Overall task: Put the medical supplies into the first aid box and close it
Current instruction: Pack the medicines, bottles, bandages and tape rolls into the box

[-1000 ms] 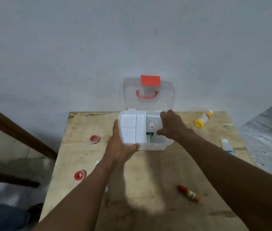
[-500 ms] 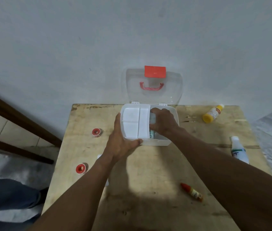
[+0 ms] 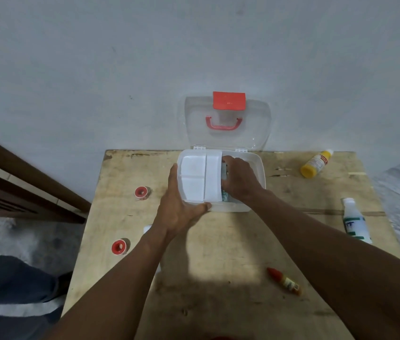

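Note:
The white first aid box [image 3: 259, 173] stands open at the table's far edge, its clear lid [image 3: 228, 123] with red handle and latch leaning on the wall. A white divided tray [image 3: 200, 179] covers the box's left half. My left hand [image 3: 179, 209] grips the tray's front-left corner. My right hand [image 3: 239, 179] is down in the box's right half, closed around a pale item with green print that is mostly hidden. Loose on the table: two red tape rolls [image 3: 141, 192] [image 3: 119, 247], a yellow bottle [image 3: 316, 163], a white bottle [image 3: 356, 220], a small red tube [image 3: 284, 280].
The wooden table [image 3: 218, 253] stands against a pale wall. A small white item [image 3: 147, 228] peeks out beside my left forearm. A dark wooden frame [image 3: 22, 182] stands at the left, and a leg in blue trousers [image 3: 10, 290] shows at the lower left.
My right hand has pushed deeper into the box's right half with the pale item. The view has shifted slightly; my left hand stays on the tray.

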`<act>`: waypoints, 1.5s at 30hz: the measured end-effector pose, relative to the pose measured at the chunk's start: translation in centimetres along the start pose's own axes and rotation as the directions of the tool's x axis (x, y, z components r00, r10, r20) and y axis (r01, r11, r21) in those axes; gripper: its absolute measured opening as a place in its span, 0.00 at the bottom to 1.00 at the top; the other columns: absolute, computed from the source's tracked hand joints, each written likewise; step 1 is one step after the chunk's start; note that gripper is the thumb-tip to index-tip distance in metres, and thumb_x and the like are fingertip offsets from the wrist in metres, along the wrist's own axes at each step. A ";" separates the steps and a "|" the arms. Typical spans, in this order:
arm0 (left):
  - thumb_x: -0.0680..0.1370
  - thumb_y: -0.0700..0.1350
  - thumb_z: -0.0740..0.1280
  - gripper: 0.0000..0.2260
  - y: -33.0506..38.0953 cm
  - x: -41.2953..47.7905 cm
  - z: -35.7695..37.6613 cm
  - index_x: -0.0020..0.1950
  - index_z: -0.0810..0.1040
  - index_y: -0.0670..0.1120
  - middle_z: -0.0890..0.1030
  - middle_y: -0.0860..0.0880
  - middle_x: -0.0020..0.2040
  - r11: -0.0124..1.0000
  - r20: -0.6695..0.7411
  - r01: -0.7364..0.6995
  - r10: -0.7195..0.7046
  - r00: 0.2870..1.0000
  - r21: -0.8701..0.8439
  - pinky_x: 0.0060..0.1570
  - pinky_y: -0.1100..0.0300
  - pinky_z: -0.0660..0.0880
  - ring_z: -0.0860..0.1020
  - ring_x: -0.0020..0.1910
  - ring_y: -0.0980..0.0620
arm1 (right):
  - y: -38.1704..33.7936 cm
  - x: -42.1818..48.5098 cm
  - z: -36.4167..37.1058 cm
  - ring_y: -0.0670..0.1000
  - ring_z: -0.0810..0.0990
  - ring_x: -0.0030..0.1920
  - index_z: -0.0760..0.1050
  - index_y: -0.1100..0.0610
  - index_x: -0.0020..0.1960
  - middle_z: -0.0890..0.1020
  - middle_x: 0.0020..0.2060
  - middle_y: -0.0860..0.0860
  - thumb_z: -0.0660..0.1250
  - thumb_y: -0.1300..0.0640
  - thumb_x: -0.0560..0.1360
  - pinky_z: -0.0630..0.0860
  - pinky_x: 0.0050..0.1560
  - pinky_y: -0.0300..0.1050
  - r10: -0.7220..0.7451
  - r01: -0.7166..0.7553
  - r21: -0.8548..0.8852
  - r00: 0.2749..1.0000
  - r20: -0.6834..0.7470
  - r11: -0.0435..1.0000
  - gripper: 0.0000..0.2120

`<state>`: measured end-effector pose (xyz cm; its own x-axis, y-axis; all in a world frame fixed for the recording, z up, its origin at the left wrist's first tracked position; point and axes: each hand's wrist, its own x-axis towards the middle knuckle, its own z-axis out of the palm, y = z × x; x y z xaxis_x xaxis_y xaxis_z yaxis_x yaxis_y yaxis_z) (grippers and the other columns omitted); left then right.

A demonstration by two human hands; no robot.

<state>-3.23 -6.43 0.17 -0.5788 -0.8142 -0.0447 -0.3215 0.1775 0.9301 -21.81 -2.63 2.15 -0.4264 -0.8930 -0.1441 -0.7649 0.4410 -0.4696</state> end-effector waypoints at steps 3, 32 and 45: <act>0.64 0.50 0.81 0.47 0.0 0.0 0.0 0.74 0.56 0.52 0.72 0.67 0.59 1.000 -0.004 -0.005 0.005 1.000 0.006 0.56 0.56 0.79 0.75 0.59 0.61 | 0.2 0.1 0.1 0.61 0.80 0.54 0.75 0.61 0.64 0.83 0.54 0.59 0.75 0.53 0.69 0.77 0.56 0.53 -0.011 0.011 -0.009 1.000 -0.003 1.000 0.26; 0.64 0.46 0.81 0.45 1.2 -0.8 -0.1 0.72 0.57 0.49 0.70 0.60 0.57 0.997 0.031 -0.070 0.069 0.997 0.020 0.54 0.58 0.71 0.72 0.56 0.55 | 5.5 -10.8 -6.6 0.65 0.76 0.58 0.72 0.65 0.63 0.80 0.56 0.64 0.66 0.58 0.77 0.72 0.54 0.51 0.424 -0.425 0.077 0.836 -0.349 0.902 0.18; 0.60 0.57 0.77 0.44 2.9 -0.7 0.3 0.70 0.58 0.57 0.67 0.72 0.58 0.999 0.030 -0.016 0.015 0.999 0.034 0.48 0.74 0.70 0.68 0.57 0.76 | 13.0 -4.3 -10.7 0.63 0.77 0.62 0.71 0.66 0.62 0.78 0.59 0.64 0.62 0.59 0.78 0.73 0.60 0.49 0.535 -0.520 0.128 0.806 -0.253 0.844 0.15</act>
<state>-3.94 -5.18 2.78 -0.6060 -0.7944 -0.0417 -0.3374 0.2092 0.9178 -35.07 7.86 5.95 -0.8750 -0.4613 -0.1470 -0.3624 0.8254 -0.4329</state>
